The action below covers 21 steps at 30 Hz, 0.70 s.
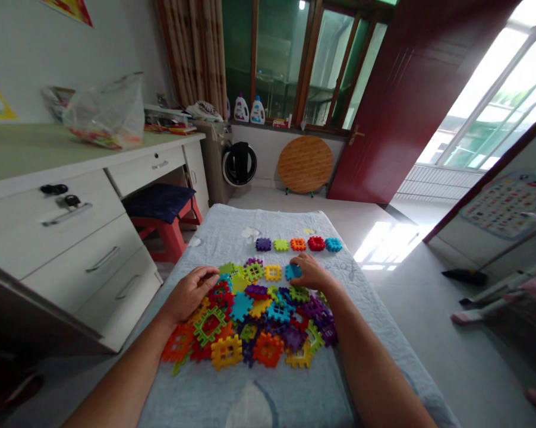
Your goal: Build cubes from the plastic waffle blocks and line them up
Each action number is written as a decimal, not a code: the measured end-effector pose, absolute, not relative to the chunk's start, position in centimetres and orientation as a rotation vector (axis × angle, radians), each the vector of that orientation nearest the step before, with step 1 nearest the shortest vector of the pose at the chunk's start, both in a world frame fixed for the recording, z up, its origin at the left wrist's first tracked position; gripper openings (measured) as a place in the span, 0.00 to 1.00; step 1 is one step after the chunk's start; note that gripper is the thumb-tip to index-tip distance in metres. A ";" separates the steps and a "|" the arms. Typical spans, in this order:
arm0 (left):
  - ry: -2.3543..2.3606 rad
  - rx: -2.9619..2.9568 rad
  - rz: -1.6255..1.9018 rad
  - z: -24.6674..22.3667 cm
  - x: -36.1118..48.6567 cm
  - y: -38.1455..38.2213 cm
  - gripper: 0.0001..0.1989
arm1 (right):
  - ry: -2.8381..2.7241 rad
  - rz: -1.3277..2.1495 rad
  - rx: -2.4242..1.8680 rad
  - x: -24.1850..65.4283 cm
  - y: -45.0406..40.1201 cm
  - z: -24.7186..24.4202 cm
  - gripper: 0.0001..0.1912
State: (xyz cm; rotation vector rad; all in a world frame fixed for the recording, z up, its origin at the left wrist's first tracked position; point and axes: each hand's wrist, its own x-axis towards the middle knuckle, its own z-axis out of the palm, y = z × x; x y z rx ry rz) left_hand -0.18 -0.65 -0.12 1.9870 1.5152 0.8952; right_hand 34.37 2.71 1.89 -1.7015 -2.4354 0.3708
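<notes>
A heap of colourful plastic interlocking building blocks [259, 309] lies in front of me on the cloth. My left hand [191, 294] rests at the heap's left side, fingers stretched loosely over the blocks, with nothing visibly gripped. At the heap's far right, my right hand [311, 273] has its fingers on a blue block [292, 272]. A yellow block [273, 273] lies just left of that one. Farther away is a spaced row: a purple block [263, 244], a lime block [281, 245], an orange block [298, 244], a red block [316, 244] and another blue block [333, 244].
The pale blue cloth [250, 401] covers the table. To the left stand a white desk [161, 159] with drawers and a red stool [172, 238] with a dark cushion. A washing machine [217, 163], round wooden tabletop [305, 163] and dark red door [397, 107] are behind.
</notes>
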 end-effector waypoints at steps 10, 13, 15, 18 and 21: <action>1.505 1.967 0.893 -0.1 -0.2 -0.5 0.21 | -2.441 0.372 -1.757 34.0 3.1 1.8 0.29; 1.502 1.976 0.885 0.0 -0.2 -0.5 0.21 | -2.414 0.317 -1.760 34.5 3.1 2.4 0.29; 1.505 1.982 0.876 0.1 -0.1 -0.6 0.21 | -2.382 0.278 -1.771 35.2 3.1 2.6 0.28; 1.507 1.995 0.866 0.1 -0.2 -0.5 0.21 | -2.359 0.284 -1.844 36.2 3.1 2.5 0.31; 1.508 2.009 0.859 -0.1 -0.4 -0.4 0.21 | -2.363 0.310 -1.877 36.8 3.0 2.1 0.34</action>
